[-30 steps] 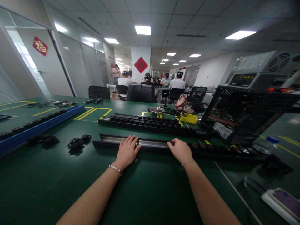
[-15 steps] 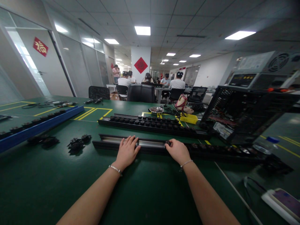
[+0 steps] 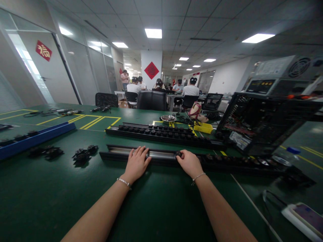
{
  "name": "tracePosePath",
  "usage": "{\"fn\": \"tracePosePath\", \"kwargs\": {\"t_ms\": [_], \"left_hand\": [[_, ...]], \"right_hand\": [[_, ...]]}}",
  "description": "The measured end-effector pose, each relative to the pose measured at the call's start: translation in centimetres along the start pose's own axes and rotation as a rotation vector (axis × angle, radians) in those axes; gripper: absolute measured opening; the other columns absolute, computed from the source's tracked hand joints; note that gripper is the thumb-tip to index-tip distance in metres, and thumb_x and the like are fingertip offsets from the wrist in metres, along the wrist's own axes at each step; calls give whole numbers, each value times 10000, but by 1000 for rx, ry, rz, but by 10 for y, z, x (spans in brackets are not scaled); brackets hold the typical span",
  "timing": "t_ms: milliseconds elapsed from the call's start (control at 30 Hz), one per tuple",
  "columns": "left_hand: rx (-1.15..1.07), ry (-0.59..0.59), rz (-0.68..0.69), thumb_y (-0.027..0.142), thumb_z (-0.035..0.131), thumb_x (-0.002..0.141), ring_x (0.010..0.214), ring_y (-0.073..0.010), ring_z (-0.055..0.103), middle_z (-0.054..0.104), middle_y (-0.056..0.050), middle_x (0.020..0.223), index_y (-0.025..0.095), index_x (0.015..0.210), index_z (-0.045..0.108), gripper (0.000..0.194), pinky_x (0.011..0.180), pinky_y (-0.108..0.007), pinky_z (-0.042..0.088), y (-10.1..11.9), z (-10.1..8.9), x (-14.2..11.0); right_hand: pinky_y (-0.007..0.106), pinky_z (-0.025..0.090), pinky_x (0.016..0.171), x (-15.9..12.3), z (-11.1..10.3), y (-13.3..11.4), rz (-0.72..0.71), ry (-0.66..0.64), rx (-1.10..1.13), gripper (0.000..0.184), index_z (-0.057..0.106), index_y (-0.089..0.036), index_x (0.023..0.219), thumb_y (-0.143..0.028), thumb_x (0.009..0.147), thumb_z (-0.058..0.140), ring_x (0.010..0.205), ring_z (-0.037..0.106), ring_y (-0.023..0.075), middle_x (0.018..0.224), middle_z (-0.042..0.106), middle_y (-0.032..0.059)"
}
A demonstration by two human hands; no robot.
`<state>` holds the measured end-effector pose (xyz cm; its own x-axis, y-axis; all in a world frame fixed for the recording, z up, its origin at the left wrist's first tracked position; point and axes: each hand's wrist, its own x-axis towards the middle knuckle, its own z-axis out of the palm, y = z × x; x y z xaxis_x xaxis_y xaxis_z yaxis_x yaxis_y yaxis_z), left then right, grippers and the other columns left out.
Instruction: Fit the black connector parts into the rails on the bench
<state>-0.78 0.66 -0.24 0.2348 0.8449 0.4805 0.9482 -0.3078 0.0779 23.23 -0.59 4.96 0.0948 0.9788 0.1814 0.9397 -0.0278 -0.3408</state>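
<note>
One black rail point(image 3: 163, 155) lies under the splayed, loose left hand point(image 3: 136, 164); to its right, the right hand point(image 3: 190, 163) pinches a dark part point(image 3: 179, 153).

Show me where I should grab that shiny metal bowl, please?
Probably pinch the metal bowl by its left rim, coming from the left. The raised, round rim gives an edge to hold; dark cables lie on the right, and a black rail runs along the near side.
</note>
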Motion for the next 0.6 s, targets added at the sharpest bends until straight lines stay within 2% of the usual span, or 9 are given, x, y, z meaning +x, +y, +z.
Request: {"fn": "tracePosePath", "kwargs": {"t_ms": [233, 467, 600], "left_hand": [[-3, 0, 0, 470, 257, 894, 1280, -232, 363, 463, -47, 1361, 239, 1277, 469, 494, 1061, -463, 243, -1, 0, -1], [-1, 7, 3, 464, 269, 893, 1274, -233, 371, 472, -48, 1354, 240, 1270, 476, 485, 1058, -458, 251, 1, -1, 0], [4, 14, 0, 450, 283, 894, 1269, -233, 378, 480, -49, 1346, 233, 1262, 486, 473, 1058, -457, 251, 1, -1, -1]], "right_hand": [[246, 388, 722, -1, 9, -3, -52, 38, 41, 231, 630, -176, 963, -302, 817, 503, 837, 580, 173, 852, 641, 35], [242, 396, 758, -3, 20, -4, -87, 87, 72, 310, 588, -164, 1092, -303, 830, 498, 859, 574, 163, 992, 604, 58], [248, 401, 761, -3, 26, -4, -92, 90, 80, 314, 587, -168, 1099, -312, 836, 495, 854, 574, 167, 991, 593, 57]]}}
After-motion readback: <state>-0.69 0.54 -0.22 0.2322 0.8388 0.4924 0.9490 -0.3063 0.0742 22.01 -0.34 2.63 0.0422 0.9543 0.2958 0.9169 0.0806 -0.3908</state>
